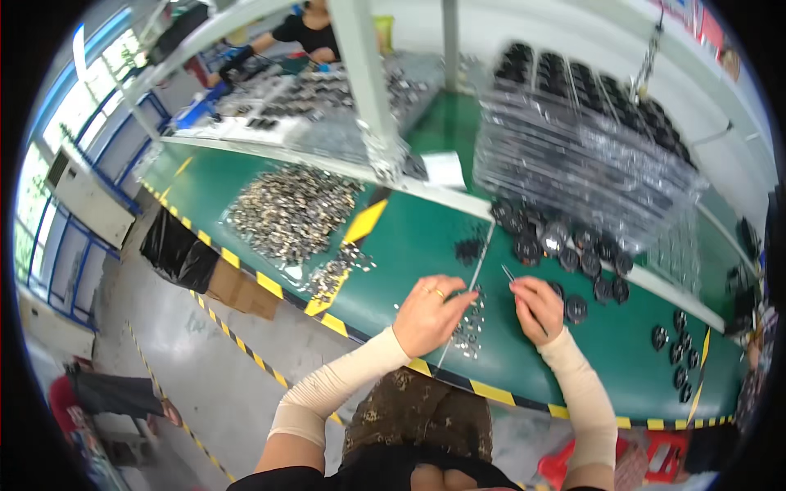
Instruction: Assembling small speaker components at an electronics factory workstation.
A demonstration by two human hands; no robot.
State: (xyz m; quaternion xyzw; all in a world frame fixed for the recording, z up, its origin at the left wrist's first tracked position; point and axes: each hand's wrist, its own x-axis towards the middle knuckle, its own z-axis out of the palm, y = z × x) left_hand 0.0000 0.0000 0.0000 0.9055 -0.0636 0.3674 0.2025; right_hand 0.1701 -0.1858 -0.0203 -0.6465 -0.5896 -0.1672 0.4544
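My left hand point(430, 313), with a ring on one finger, is over the green work table beside a loose scatter of small metal parts point(468, 334). Its thumb and forefinger come together at the right; whatever they pinch is too small to make out. In my right hand point(538, 311) is a pair of slim metal tweezers point(508, 273), the tips pointing up and away from me. Close to that hand lie round black parts point(576, 308). A small heap of tiny black pieces point(468, 250) sits beyond the gap between my hands.
A big pile of small metal parts point(291, 213) covers the table's left side. Clear plastic trays point(573, 155) are stacked at the back right, with round black parts point(591, 262) before them. A white post point(364, 90) stands behind. Across the bench a person point(311, 33) works.
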